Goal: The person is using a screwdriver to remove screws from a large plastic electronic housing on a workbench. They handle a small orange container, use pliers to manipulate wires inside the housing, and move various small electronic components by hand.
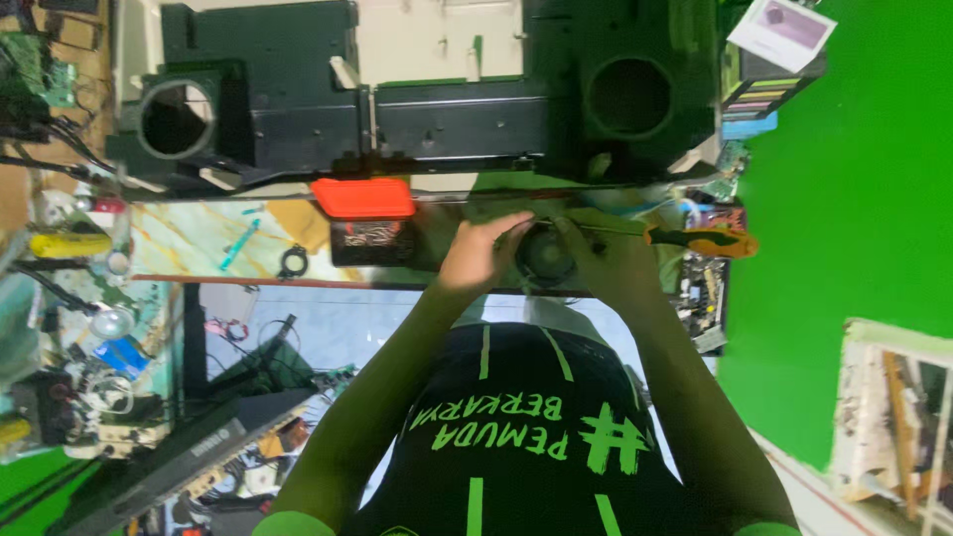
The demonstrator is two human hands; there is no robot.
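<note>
Evidently both hands cup a small round black speaker [544, 256] at the bench edge: left hand [479, 253] curled at nine o'clock, right hand [608, 260] at three, steadying it

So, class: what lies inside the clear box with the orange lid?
Through the clear box's wall, a heap of small metal pieces shows; the orange lid covers the top.

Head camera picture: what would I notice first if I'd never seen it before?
Probably the bright green wall filling the right side. Next, the two hands at the middle: the left hand and right hand both grip a small round black speaker at the table's edge. Behind them lies a long black speaker cabinet with two round holes, and a red-lidded box beside it.
</note>
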